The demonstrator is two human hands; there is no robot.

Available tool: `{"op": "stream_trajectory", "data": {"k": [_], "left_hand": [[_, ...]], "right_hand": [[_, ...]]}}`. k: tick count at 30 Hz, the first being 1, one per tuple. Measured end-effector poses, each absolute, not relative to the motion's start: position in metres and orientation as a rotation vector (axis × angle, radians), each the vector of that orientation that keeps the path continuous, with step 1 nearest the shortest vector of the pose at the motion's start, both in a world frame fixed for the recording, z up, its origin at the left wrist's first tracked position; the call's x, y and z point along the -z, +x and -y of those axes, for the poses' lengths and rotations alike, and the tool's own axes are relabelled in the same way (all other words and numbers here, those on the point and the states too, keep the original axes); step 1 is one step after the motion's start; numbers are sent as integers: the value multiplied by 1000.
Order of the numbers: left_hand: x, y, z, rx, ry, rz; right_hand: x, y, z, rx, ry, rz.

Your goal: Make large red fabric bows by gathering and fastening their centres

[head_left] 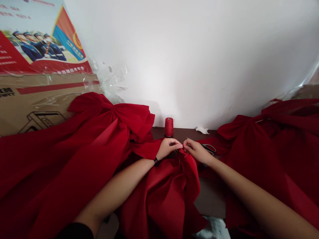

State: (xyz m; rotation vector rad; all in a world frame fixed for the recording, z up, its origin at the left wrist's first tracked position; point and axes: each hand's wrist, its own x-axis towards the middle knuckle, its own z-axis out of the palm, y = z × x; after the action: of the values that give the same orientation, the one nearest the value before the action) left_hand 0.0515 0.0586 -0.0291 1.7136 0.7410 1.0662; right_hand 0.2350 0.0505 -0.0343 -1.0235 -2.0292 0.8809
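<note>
- Left hand [169, 147]: thumb and fingers pinched narrow on the gathered top of the cloth; dark band [156, 160] at the wrist.
- Right hand [195, 151]: grip likewise pinched small, just beside the left, on the same gather; whether a needle or thread lies between the fingertips, too small to tell.
- Red cloth [161, 196]: one piece, between the forearms, its top at both hands, folds hanging toward the wearer; held by the gather, seemingly to keep the pleats bunched while the rest falls loose.
- Scissors [209, 149]: grey-and-black handles, partly hidden behind the right hand; apparently left there for easy reach.
- Thread cone [168, 127]: red, upright on the dark worktop [185, 133], beyond the left hand; thin pins or needles stand in its top, probably parked so as not to get lost.
- White scrap [202, 130]: crumpled, near the wall.
- Left bow [109, 113]: red, long tails, spread before a cardboard box [15, 109].
- Right bow [251, 127]: similar, apparently set aside to leave the middle for handwork.
</note>
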Motion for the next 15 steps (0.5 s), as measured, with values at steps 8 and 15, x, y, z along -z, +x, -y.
{"op": "stream_trajectory", "data": {"k": [8,15], "left_hand": [[27,55,-56,-1092,1644,-745],[30,57,-56,-1123,1537,-818]], "right_hand": [[39,234,-52,-942,-999,1951],[38,234,-54,-1056,-922,1781]]}}
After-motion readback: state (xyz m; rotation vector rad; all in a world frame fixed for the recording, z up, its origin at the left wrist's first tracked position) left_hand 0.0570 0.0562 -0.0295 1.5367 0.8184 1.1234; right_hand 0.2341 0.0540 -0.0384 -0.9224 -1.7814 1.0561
